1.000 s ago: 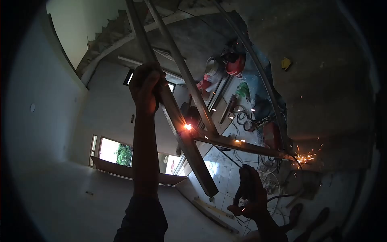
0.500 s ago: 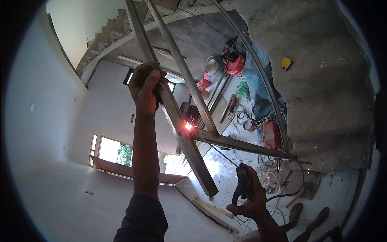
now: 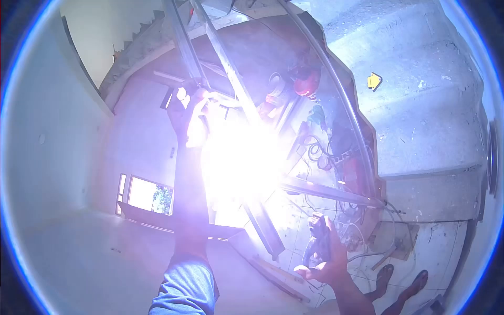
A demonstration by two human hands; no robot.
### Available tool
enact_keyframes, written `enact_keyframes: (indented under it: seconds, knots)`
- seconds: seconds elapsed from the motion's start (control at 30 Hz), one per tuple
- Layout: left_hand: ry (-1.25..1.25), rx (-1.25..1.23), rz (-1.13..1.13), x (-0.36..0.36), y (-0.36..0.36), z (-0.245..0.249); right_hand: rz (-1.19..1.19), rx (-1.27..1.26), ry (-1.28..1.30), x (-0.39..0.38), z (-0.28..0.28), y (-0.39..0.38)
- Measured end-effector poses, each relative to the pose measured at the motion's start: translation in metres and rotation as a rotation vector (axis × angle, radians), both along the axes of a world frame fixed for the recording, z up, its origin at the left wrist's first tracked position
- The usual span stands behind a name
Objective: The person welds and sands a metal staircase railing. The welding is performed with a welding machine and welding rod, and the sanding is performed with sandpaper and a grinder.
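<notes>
My left hand [image 3: 188, 107] is wrapped around a square metal tube [image 3: 265, 226] that slants down through the middle. A cross tube [image 3: 336, 193] runs right from it, and another tube [image 3: 218, 47] slants in from above. In my right hand [image 3: 338, 260] is a welding electrode holder [image 3: 316, 236], gripped below and right of the joint. A blinding white arc glare [image 3: 244, 160] covers where the tubes meet. It hides the electrode's tip and washes out part of my left hand and forearm.
Concrete steps [image 3: 420, 126] rise at right, bearing a yellow arrow-shaped welding magnet [image 3: 374, 81]. A curved metal rail [image 3: 341, 94] runs beside them. Below are a red bucket [image 3: 307, 84], cables [image 3: 316, 149] and a red machine [image 3: 353, 173]. Feet [image 3: 386, 273] stand lower right.
The small orange glow with sparks at the tube joint has become a huge white-violet glare lighting the whole room. Both hands keep nearly the same place and grip.
</notes>
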State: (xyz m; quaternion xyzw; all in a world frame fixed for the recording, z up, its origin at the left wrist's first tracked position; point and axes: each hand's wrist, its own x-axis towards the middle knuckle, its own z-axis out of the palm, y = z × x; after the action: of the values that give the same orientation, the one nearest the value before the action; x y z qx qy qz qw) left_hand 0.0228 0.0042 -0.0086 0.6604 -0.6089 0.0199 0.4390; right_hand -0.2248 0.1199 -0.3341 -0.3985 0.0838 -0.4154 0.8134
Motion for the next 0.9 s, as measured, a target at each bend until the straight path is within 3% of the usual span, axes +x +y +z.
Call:
enact_keyframes:
  seconds: [0.27, 0.37, 0.47, 0.9]
  knots:
    - [0.077, -0.012, -0.097, 0.001, -0.001, 0.0, 0.0, -0.109, 0.039, -0.005, 0.006, -0.012]
    - [0.08, -0.08, -0.044, -0.007, -0.002, -0.003, 0.116, 0.034, 0.001, -0.007, 0.006, -0.011]
    - [0.114, -0.103, -0.084, 0.003, -0.001, -0.001, 0.027, -0.106, 0.057, -0.01, 0.007, -0.014]
    - [0.23, -0.199, -0.164, 0.01, 0.0, -0.003, -0.053, -0.127, 0.098, -0.007, 0.011, -0.009]
